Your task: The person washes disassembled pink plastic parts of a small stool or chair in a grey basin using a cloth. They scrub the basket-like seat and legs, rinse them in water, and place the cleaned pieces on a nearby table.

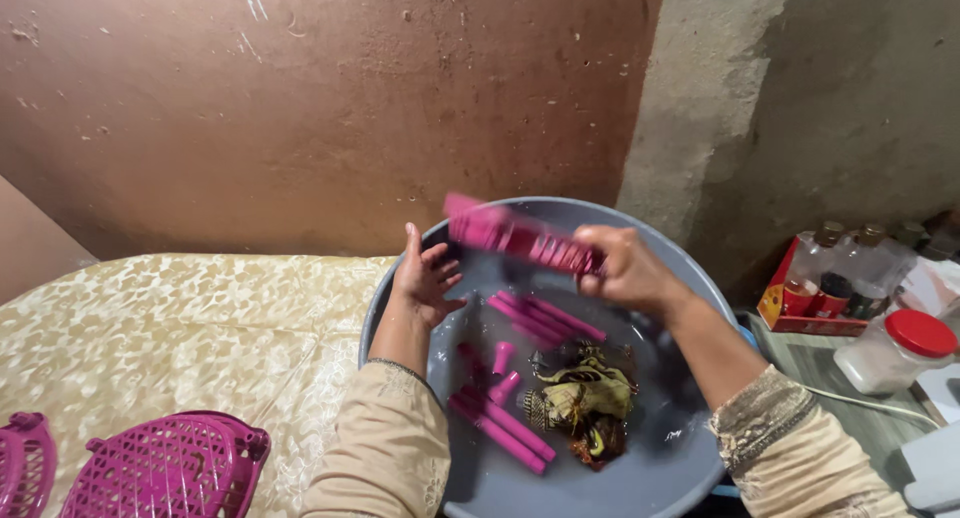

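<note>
Where a rough red-brown wall meets bare grey plaster, your grey plastic basin [690, 478] sits beside a cream patterned cloth [170, 318]. Your right hand [625, 270] grips one ribbed pink plastic piece [515, 236] over the basin; your left hand [425, 276] is open, empty. Wet rag [585, 396]: one. Pink rods [540, 318]: several. Pink lattice trays [170, 468]: two. Red-lidded jar [895, 350]: one.

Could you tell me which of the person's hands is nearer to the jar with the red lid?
The right hand. It holds a pink slatted piece over the grey basin, on the side toward the red-lidded jar; the left hand is open at the basin's far side.
</note>
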